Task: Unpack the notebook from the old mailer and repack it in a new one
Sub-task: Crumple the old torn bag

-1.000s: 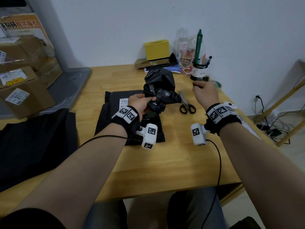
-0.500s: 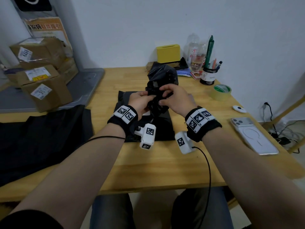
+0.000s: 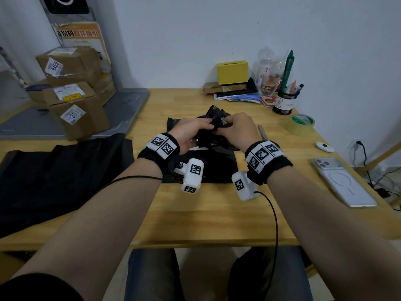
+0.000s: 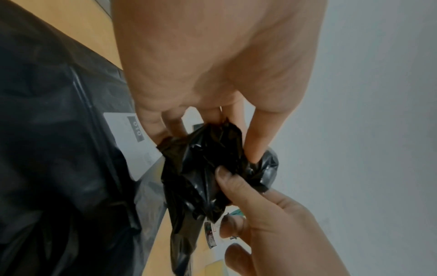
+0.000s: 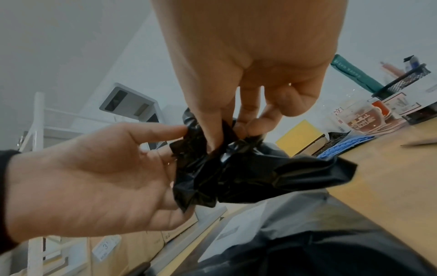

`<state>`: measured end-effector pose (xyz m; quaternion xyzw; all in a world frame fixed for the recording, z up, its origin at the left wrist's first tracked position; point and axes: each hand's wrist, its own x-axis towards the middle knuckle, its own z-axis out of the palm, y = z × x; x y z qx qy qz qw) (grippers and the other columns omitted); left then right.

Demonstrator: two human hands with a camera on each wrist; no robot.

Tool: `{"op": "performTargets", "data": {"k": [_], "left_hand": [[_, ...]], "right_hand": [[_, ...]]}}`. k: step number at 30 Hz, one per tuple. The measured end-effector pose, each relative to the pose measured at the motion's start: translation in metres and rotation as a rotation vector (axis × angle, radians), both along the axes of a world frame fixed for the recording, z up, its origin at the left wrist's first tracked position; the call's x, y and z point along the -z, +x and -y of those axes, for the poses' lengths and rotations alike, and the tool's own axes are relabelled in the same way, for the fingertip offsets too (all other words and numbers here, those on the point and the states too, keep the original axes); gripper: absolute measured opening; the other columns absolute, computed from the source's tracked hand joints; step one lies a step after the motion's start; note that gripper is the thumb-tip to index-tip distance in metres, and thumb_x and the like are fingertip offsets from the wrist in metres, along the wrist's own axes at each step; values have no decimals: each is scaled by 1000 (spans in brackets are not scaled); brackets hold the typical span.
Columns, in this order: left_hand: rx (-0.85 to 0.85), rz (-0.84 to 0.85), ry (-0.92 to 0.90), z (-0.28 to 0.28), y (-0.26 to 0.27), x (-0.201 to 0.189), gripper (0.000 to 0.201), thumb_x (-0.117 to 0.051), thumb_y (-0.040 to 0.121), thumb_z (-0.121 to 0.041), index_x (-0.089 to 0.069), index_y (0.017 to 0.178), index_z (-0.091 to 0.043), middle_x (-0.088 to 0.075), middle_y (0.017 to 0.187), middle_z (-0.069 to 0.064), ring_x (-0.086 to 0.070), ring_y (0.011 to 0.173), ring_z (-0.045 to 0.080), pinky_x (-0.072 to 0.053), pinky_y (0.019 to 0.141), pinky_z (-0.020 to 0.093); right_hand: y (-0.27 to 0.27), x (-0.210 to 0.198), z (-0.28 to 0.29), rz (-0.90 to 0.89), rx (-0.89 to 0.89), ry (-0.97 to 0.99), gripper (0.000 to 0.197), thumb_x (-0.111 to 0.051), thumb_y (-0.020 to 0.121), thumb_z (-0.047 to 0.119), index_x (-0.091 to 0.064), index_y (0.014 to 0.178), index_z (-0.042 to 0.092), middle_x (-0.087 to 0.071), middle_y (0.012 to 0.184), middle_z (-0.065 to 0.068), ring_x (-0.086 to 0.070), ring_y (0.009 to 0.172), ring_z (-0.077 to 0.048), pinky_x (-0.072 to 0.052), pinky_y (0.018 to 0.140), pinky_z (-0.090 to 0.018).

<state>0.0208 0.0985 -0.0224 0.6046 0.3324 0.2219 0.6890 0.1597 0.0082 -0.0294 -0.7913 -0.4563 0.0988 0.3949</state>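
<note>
We judge the task to be in its later part. Our left hand and right hand meet over a crumpled wad of black plastic, which we take to be the old mailer, emptied and being balled up. Both hands have hold of it: the left hand's fingers are curled into its near side, and the right hand pinches its top between thumb and fingers.

Directly beneath the hands, flat on the bench, lies a black mailer with a white label. We judge this to be the new mailer; whether the notebook is inside it, we cannot tell, as no notebook shows in any view. Sealing remains unconfirmed.

The wad is thin, glossy film, heavily creased, with one loose flap trailing towards the right hand's side.
</note>
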Motion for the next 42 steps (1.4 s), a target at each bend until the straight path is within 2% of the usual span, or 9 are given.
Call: {"op": "performTargets", "data": {"k": [3, 6, 9, 14, 20, 25, 30, 37, 42], "left_hand": [[-111, 36, 30, -7, -6, -8, 21, -65, 89, -17, -77, 105, -21, -74, 107, 0, -66, 105, 22, -51, 86, 34], [-197, 80, 112, -18, -13, -16, 20, -61, 89, -20, -76, 101, -27, -72, 110, -4, -63, 107, 23, -48, 91, 38], [-131, 77, 76, -17, -14, -16, 18, -55, 95, -29, -71, 98, -23, -70, 99, -3, -62, 97, 20, -46, 83, 36], [108, 37, -40, -11, -20, -9, 25, -43, 96, -39, -62, 95, -21, -66, 95, 0, -63, 85, 19, -43, 80, 38], [129, 113, -22, -9, -26, -7, 28, -43, 86, 8, -64, 91, -11, -64, 92, 9, -62, 81, 21, -50, 73, 36], [122, 44, 68, -11, -30, -3, 8, -71, 88, -15, -71, 96, -16, -72, 101, 4, -65, 99, 19, -49, 92, 37], [14, -15, 71, -13, -31, 1, 31, -77, 84, -32, -69, 107, -14, -71, 94, 1, -66, 92, 17, -51, 79, 30], [-63, -49, 54, -10, -28, 3, 31, -79, 78, -44, -71, 94, -19, -75, 97, 2, -67, 89, 17, -51, 80, 31], [-144, -35, 76, -10, -24, 6, 28, -81, 77, -40, -69, 88, -17, -74, 89, 3, -66, 84, 20, -52, 77, 31]], "right_hand": [[6, -5, -1, -15, 46, 17, 17, -80, 79, 34, -80, 95, 27, -74, 82, 2, -69, 80, -17, -59, 75, -36], [6, -19, 6, -145, -65, 33, 8, -78, 85, 28, -77, 85, 20, -67, 63, 4, -63, 59, -10, -49, 50, -21], [2, -31, 10, -346, -160, 105, 10, -75, 90, 24, -71, 90, 15, -68, 70, -3, -58, 51, -11, -30, 41, -21], [-2, -36, 2, -557, -151, 269, 11, -71, 92, 14, -66, 100, 8, -68, 82, -6, -61, 53, -11, -28, 38, -20], [-3, -26, -7, -409, -51, 340, 7, -75, 86, 13, -70, 90, 11, -70, 73, -3, -63, 57, -12, -44, 47, -21], [-5, -14, -16, -288, -13, 313, 19, -80, 81, 19, -76, 97, 8, -77, 92, -3, -73, 87, -17, -59, 82, -34], [-11, -8, -19, -215, -11, 219, 15, -75, 87, 21, -77, 88, 6, -76, 85, -8, -73, 84, -21, -59, 79, -39], [-18, -8, -16, -133, -96, 113, 17, -69, 90, 21, -75, 85, 5, -75, 83, -10, -70, 79, -22, -55, 70, -33], [-22, -12, -11, -123, -199, 35, 20, -65, 89, 6, -67, 69, 7, -66, 68, -6, -59, 56, -6, -47, 57, -24]]}}
